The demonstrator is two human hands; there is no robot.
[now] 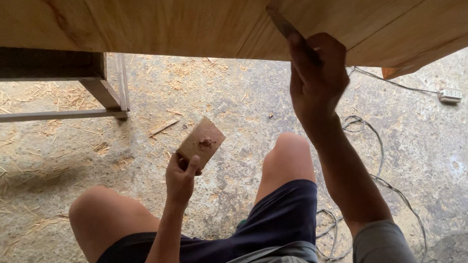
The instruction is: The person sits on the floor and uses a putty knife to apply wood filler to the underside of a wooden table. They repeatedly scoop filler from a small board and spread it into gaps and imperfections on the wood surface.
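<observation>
From the head camera, looking down past two bare knees and dark blue shorts: the right hand (317, 71) is raised to the pale plywood panel (215, 9) that spans the top of the view, its fingers closed on one thin, dark flat blade (282, 22) — the blade's tip lies against a seam in the panel's face. The left hand (181, 176) sits lower, between the knees, closed around the lower edge of one small rectangular wooden block (202, 143); a dab of reddish-brown paste sits on the block's upper face, and the block is tilted, well apart from the panel.

One dark metal frame leg (103, 91) with a cross-rail stands on the concrete floor (35, 181) at the left, with straw-coloured wood shavings scattered around it. One thin grey cable (374, 147) loops across the floor by the right forearm, and one small white plug block (449, 95) lies at the far right on a second cord running under the panel.
</observation>
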